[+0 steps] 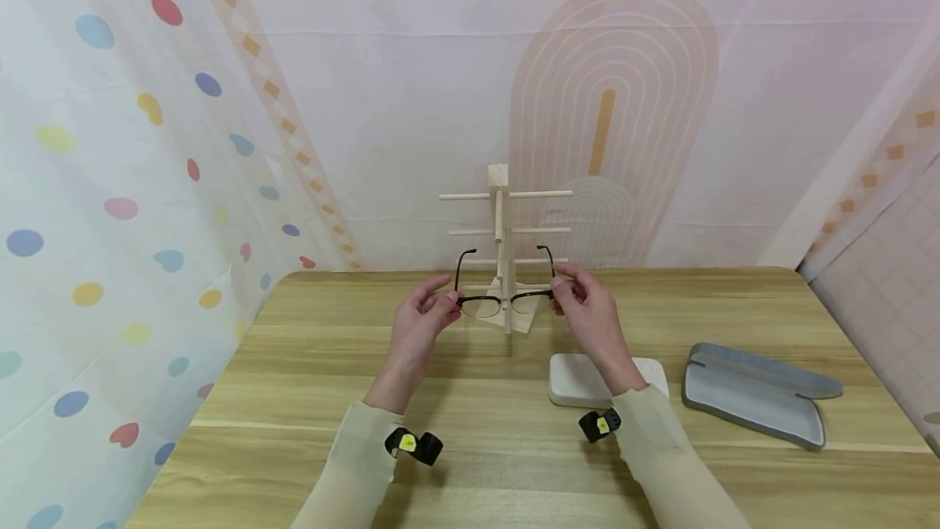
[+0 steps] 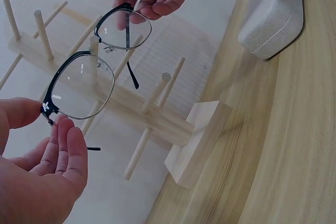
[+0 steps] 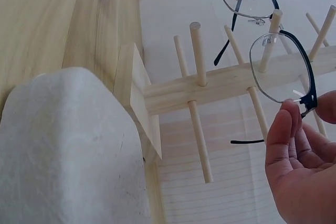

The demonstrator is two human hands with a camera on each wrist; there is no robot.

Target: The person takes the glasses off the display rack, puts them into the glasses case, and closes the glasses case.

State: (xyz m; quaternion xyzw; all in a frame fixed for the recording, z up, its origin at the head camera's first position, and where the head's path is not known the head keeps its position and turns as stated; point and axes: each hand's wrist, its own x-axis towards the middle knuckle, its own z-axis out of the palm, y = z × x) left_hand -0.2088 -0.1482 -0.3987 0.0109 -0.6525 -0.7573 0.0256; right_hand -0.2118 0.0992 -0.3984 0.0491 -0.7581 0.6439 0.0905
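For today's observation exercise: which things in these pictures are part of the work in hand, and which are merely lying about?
In use:
- black-framed glasses, arms unfolded
- left hand and right hand, each pinching one end of the frame
- wooden peg stand, right behind the glasses

Lying about:
- white closed case on the table
- grey open case

We've got both arms stretched forward, pale sleeves to the wrists. Our left hand [image 1: 421, 318] pinches with thumb and fingertips, our right hand [image 1: 585, 313] mirrors it, palms facing inward; right thumb position looks partly hidden.
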